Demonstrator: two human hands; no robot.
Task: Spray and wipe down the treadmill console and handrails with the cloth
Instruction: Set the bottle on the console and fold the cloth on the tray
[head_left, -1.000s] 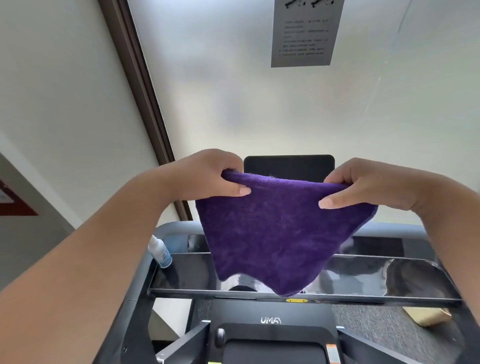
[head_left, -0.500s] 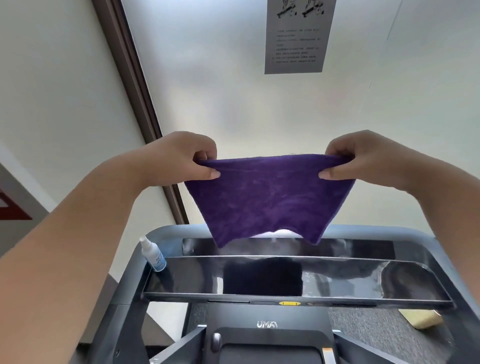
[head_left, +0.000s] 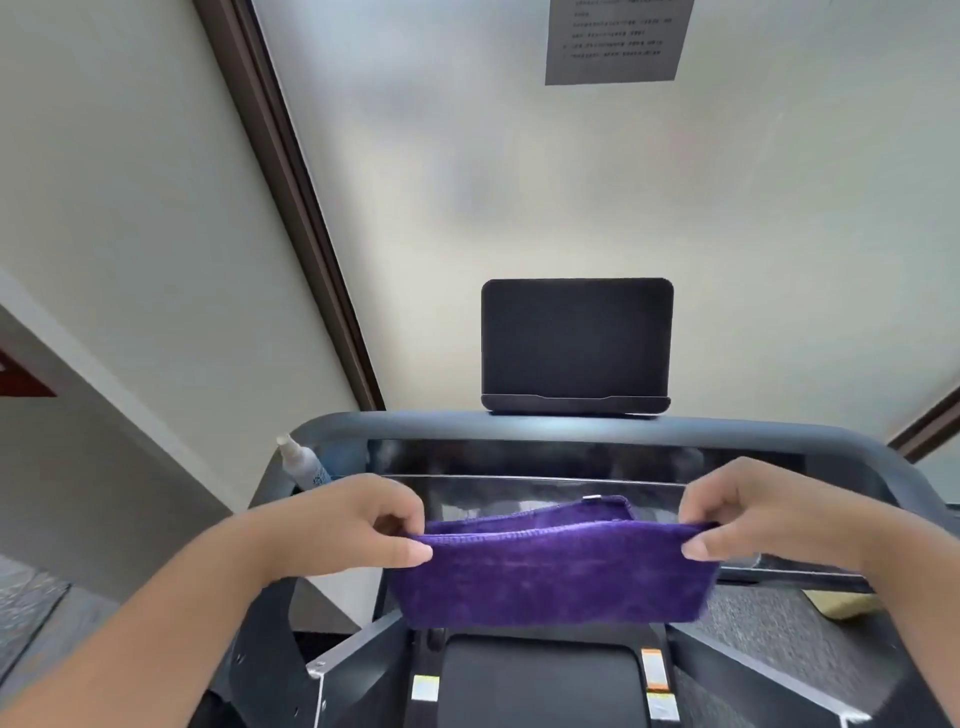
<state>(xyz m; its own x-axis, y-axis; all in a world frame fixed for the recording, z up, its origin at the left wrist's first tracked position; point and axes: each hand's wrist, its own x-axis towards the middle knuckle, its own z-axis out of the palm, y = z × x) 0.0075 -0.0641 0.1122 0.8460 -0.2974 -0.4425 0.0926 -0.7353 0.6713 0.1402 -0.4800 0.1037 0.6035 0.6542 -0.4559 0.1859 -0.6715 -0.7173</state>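
Head view only. Pinching a purple microfibre cloth (head_left: 550, 571) by its two upper corners: left hand (head_left: 358, 525) closed on the left corner between thumb and forefinger, right hand (head_left: 748, 512) closed the same way on the right corner. Holding the cloth stretched flat and doubled over, a second layer with a small pale tag showing behind the front edge; probably folding it into a neat pad so a clean face meets the surface. Hanging low, just in front of the glossy black treadmill console panel (head_left: 519, 493), not touching it as far as can be told. Standing upright in the left corner of the console, a small white spray bottle with a blue label (head_left: 304, 464), near the left hand but apart from it; likely parked there for easy reach, spraying judged not yet resumed. Curving around the console, the grey rounded handrail frame (head_left: 571, 423), with a dark rectangular tablet holder (head_left: 576, 345) sitting on top. Lying lower right on the dark speckled surface, a yellow object (head_left: 844, 605), partly hidden. Writing: grey notice (head_left: 618, 41) on the wall too blurred to read; bottle label and small stickers (head_left: 652, 670) below illegible.
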